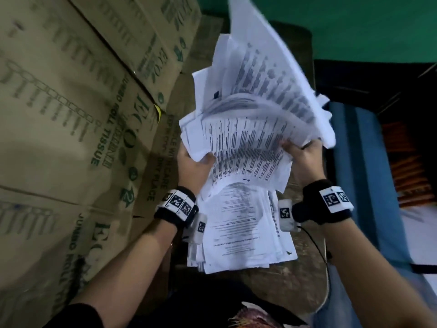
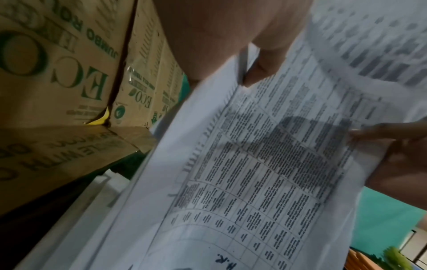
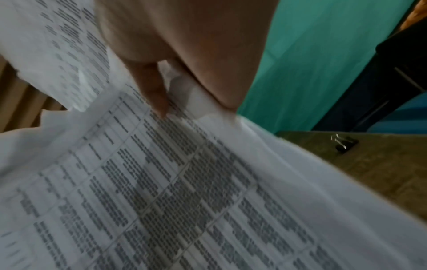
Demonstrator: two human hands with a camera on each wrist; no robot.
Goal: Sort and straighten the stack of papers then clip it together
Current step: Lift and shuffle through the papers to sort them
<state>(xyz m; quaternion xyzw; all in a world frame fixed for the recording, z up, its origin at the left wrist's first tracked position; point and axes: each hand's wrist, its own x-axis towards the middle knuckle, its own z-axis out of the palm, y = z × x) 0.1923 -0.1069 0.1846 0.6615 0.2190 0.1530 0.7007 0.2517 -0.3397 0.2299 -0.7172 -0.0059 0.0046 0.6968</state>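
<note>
Both hands hold up a loose, fanned bundle of printed papers [image 1: 248, 129] above the table. My left hand [image 1: 196, 159] grips its left edge, with the thumb on top of the sheets [image 2: 261, 71]. My right hand [image 1: 300, 150] grips the right edge, its thumb pressing on a sheet with a printed table [image 3: 184, 182]. The upper sheets flare away from me, blurred. A second uneven stack of papers [image 1: 241, 233] lies flat on the table under my wrists. A black binder clip [image 3: 345, 144] sits on the table to the right of the papers.
Brown cardboard boxes [image 1: 71, 114] printed with green letters stand close along the left. The wooden table [image 1: 295, 280] shows beside the lying stack. A blue surface [image 1: 354, 162] and dark furniture lie to the right, with a green wall [image 1: 354, 24] behind.
</note>
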